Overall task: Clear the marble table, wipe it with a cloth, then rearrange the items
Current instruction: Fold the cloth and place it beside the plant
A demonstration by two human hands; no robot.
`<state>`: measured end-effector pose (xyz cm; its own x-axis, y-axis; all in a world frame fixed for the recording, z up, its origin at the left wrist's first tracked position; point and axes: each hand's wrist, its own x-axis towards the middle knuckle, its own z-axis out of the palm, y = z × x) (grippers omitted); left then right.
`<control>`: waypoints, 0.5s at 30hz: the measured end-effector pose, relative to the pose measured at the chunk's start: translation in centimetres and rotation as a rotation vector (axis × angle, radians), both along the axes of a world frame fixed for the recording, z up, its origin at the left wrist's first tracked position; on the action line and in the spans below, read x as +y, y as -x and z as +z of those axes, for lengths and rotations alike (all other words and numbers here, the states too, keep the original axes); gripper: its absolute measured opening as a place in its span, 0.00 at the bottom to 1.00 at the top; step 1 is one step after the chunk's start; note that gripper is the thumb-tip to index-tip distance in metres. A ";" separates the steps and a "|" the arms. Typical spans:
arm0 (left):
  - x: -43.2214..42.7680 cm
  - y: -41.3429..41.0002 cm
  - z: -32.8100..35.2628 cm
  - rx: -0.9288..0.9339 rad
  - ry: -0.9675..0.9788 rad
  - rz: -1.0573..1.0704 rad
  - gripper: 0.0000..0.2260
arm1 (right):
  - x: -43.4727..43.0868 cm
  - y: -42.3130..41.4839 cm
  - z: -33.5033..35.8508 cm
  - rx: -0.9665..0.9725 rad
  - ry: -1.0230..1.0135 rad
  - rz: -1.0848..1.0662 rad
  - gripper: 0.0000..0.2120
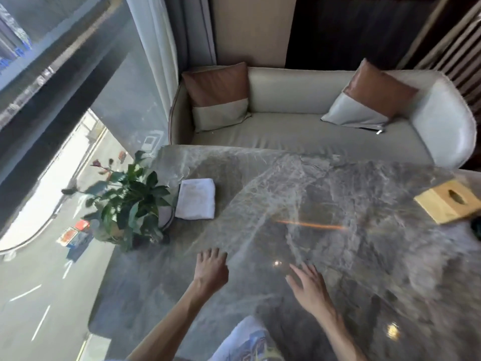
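On desk (338, 204), nearer than white cloth (195, 198): left hand (212, 269) and right hand (309, 285), fingers loosely apart, empty, perhaps touching marble.

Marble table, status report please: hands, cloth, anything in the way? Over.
Left hand and right hand open, empty, over the table. Folded white cloth untouched beside the plant. Plant and tissue box not yet cleared.

head view, steeply downward, close over marble table (325, 204)
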<state>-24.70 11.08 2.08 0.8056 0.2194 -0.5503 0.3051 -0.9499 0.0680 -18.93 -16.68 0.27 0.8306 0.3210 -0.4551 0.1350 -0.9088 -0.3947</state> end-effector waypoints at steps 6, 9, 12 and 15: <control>-12.1 3.7 0.4 -0.001 0.094 0.120 0.21 | -12.7 2.9 1.5 0.089 -0.110 -0.065 0.22; -17.3 4.7 0.5 0.000 0.168 0.153 0.21 | -18.6 4.5 2.1 0.148 -0.129 -0.108 0.22; -20.8 5.0 0.9 -0.023 0.190 0.149 0.20 | -23.4 5.7 1.6 0.170 -0.097 -0.169 0.21; -22.5 4.9 1.2 -0.041 0.178 0.097 0.20 | -26.0 6.4 1.0 0.114 -0.029 -0.193 0.22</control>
<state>-29.61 -11.40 3.29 0.8079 0.1989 -0.5548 0.3879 -0.8881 0.2466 -25.30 -42.70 1.26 0.8214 0.1754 -0.5427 -0.0872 -0.9018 -0.4233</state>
